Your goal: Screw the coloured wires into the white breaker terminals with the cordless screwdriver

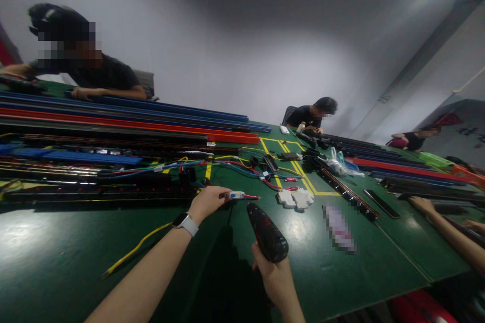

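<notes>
My left hand [207, 203], with a watch on its wrist, pinches a small white connector [236, 195] that has a red wire end sticking out to the right. It hovers just above the green table [76, 252]. My right hand [273, 273] is wrapped round the grip of a black and red power screwdriver [266, 232], whose nose points up toward the connector from a short distance below it. Several small white plastic parts [296, 198] lie on the table to the right of the connector.
Long red, blue and black rails [125, 123] and coloured wires [227, 166] cross the table behind my hands. A yellow wire [132, 251] lies at left. Other people sit at the far left, far middle and right; someone's forearm [447, 229] rests at the right edge.
</notes>
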`<action>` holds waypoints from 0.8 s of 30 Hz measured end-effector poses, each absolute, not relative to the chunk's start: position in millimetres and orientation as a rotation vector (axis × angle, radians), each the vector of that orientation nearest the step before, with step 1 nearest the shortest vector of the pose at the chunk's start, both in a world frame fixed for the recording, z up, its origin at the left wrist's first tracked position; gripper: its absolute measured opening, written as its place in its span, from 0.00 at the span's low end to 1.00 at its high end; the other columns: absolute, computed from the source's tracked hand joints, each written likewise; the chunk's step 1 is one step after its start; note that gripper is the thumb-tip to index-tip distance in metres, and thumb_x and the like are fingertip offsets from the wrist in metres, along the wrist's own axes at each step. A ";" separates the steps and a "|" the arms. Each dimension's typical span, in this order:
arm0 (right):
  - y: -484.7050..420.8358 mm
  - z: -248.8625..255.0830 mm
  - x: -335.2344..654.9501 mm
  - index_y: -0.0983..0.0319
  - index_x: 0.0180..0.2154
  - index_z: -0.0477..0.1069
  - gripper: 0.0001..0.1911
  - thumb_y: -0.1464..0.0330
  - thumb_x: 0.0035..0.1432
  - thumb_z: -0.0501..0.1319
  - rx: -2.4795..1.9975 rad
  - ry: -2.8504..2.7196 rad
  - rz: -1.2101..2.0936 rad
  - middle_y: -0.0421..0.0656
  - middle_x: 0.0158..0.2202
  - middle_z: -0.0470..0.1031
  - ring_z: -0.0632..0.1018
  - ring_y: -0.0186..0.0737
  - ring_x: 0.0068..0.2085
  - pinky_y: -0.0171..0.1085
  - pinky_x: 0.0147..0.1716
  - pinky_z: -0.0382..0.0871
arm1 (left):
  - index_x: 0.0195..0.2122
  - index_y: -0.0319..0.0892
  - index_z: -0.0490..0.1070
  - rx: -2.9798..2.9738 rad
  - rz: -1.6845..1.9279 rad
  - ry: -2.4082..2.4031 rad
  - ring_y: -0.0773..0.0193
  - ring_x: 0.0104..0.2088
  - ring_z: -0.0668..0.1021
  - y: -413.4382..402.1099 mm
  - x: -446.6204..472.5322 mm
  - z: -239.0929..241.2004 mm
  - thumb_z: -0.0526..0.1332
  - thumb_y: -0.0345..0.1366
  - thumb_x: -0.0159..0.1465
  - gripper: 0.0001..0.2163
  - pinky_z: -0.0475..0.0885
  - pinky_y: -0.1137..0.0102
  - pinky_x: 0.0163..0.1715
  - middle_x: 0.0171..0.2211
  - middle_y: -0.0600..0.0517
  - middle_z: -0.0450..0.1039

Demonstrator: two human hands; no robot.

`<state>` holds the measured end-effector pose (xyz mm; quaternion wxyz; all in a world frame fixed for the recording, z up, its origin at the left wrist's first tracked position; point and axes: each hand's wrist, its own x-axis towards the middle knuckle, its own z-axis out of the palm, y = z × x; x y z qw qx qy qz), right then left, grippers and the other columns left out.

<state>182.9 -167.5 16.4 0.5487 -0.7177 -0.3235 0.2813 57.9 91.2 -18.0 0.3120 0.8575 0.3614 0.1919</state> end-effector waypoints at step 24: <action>-167.9 7.2 186.9 0.63 0.37 0.76 0.24 0.48 0.53 0.66 -1.716 -0.792 0.658 0.39 0.20 0.73 0.75 0.44 0.25 0.39 0.29 0.68 | 0.51 0.58 0.80 2.295 0.538 0.925 0.60 0.44 0.82 90.7 57.9 -16.8 0.60 0.45 0.66 0.14 0.71 0.73 0.43 0.47 0.55 0.83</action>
